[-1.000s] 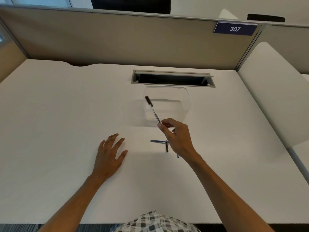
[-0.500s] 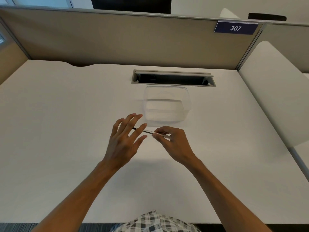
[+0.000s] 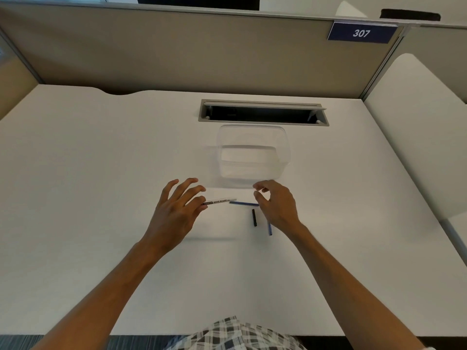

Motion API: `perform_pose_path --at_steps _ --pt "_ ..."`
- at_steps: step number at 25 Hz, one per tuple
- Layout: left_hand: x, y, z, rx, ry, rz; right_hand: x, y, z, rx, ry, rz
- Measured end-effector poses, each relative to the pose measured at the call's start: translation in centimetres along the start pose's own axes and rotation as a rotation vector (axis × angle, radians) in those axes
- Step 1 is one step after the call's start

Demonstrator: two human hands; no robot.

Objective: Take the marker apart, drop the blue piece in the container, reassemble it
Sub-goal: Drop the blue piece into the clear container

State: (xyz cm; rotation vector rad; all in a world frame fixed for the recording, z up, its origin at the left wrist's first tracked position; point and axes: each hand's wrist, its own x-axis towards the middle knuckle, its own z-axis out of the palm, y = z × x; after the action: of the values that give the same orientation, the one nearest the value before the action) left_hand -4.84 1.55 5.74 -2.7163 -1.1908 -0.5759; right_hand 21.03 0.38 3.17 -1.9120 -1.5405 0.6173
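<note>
Nearest lie a black cap [image 3: 253,217] and a short blue piece [image 3: 270,228], just below the right hand [image 3: 278,205], whose fingers curl together, apparently empty. The left hand [image 3: 177,210] pinches the marker barrel [image 3: 219,201]; a thin blue rod [image 3: 243,203] lies between the fingertips. Parts look light, stiff and slippery; grip mid-length. Beyond stands the clear container [image 3: 252,154].

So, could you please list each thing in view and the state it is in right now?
Marker barrel: held level in left hand, its right end free.
Right hand: fingers curled, apparently empty.
Long blue piece: lying on desk.
Black piece: lying on desk.
Short blue piece: on desk, partly hidden.
Clear container: upright, open, empty.
</note>
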Motion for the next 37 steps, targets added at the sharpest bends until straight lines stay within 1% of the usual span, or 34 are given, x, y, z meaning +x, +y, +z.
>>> perform_pose_path --at_steps 3,6,8,13,15,18,20,21,23,28,31,34,37 --pt "-0.3 -0.5 0.2 0.007 -0.033 -0.016 1.1 0.8 1.4 -0.221 -0.119 -0.063" --pt "-0.3 -0.7 0.4 0.006 -0.053 -0.032 1.6 0.9 2.6 -0.363 -0.176 -0.133" --pt "-0.4 -0.8 0.6 0.004 -0.065 -0.04 1.6 0.9 3.2 -0.415 -0.181 -0.172" --pt "-0.5 -1.1 0.6 0.002 -0.078 -0.048 1.4 1.1 3.4 -0.432 -0.173 -0.235" --pt "-0.4 -1.1 0.6 0.0 -0.081 -0.053 1.5 0.8 2.9 -0.444 -0.116 -0.295" --pt "-0.2 -1.1 0.4 -0.003 -0.076 -0.058 2.4 -0.4 1.1 -0.421 0.069 -0.399" --pt "0.0 -1.2 0.3 0.0 -0.062 -0.053 4.0 -1.3 -0.5 -0.427 0.183 -0.434" --pt "0.1 -1.2 0.2 0.003 -0.055 -0.049 5.0 -1.7 -1.2 -0.429 0.214 -0.44" --pt "0.5 -1.3 0.1 0.008 -0.046 -0.044 7.2 -2.4 -2.3 -0.424 0.221 -0.424" --pt "0.6 -1.4 0.4 0.004 -0.049 -0.041 11.4 -2.8 -2.2 -0.492 0.083 -0.315" --pt "0.6 -1.4 0.5 -0.005 -0.051 -0.042 12.0 -2.8 -1.7 -0.481 0.049 -0.284" --pt "0.7 -1.5 0.5 0.002 -0.06 -0.038 11.6 -2.7 -1.7 -0.433 0.083 -0.28" --pt "0.7 -1.6 0.3 0.009 -0.069 -0.033 10.1 -2.2 -2.4 -0.319 0.161 -0.29"
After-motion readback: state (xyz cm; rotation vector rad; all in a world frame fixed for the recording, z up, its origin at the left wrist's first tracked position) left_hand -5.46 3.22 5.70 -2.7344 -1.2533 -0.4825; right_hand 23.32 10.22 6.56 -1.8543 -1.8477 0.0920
